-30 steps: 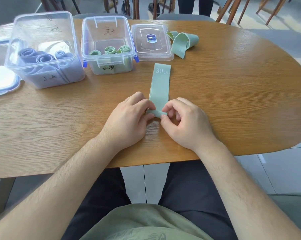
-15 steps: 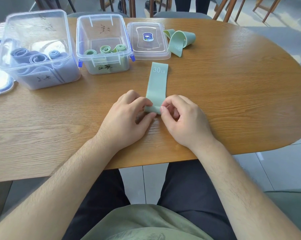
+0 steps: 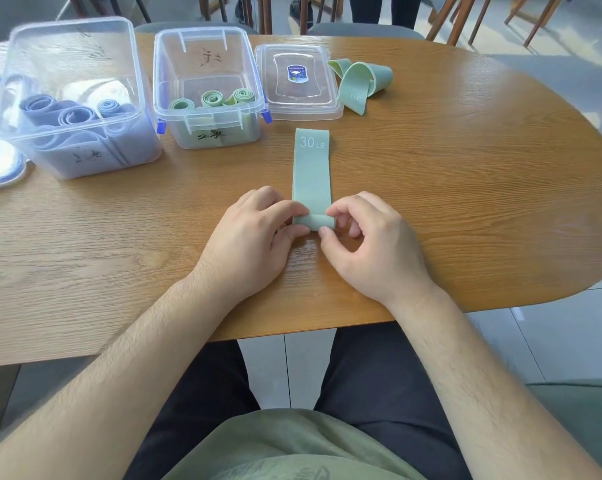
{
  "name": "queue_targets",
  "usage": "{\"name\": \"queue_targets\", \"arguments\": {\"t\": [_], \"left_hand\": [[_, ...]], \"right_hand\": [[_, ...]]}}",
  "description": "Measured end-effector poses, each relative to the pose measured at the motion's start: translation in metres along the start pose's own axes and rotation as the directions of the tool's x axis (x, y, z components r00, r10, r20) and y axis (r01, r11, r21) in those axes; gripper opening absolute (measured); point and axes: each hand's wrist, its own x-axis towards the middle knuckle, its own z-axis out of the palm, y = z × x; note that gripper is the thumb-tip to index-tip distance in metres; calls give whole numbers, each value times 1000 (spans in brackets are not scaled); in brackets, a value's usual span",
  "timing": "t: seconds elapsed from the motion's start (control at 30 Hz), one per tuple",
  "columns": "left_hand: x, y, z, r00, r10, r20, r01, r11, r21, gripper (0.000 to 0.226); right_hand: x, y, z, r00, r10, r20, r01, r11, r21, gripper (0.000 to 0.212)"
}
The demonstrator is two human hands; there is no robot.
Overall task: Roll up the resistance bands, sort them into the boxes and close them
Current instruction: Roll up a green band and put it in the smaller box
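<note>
1. The left hand [image 3: 251, 244] and right hand [image 3: 372, 251] pinch the rolled end of the green 30 LB band [image 3: 311, 168] between them; a slack pinch likely lets it unroll.
2. Beyond them, its flat tail on the surface [image 3: 465, 202] could skew, coning the roll.

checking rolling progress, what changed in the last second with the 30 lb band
The left hand and right hand have turned the near end of the green band into a thicker roll, rolling away from the person; both keep their grip on it. The blue-band box, green-band box, lid and loose band stayed put.
</note>
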Motion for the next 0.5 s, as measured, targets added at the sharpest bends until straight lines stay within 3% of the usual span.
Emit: {"name": "queue_targets", "arguments": {"t": [0.3,0.5], "left_hand": [[1,4,0,999,-45,4,45,999,-15,31],[0,3,-1,996,-87,-1,87,995,-44,19]], "right_hand": [[2,1,1,1000,25,-17,-25,999,-27,16],[2,0,0,999,35,-37,-35,999,-19,16]]}}
